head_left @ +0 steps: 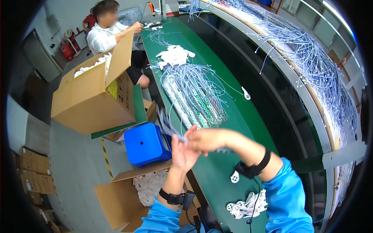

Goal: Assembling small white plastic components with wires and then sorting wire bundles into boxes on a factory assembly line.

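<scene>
My left hand (182, 155) is palm up above the near edge of the green bench. A bundle of thin grey-blue cables (167, 123) runs between its thumb and fingers and sticks out to the left. Close against it is my right hand (208, 139), with its fingers curled together at the bundle's end; what they pinch is hidden. Just beyond both hands, rows of white and green strips with a tangle of thin cables (194, 89) lie on the bench. Past them sits a heap of white plastic parts (175, 55).
White wheeled parts (248, 204) lie near my right arm. A single white part (246, 93) lies farther off. At left are a blue stool (143, 144), a large carton (91, 99) and an open carton (116, 204). A raised rack (311, 83) carries many cables. A co-worker (103, 37) sits beyond.
</scene>
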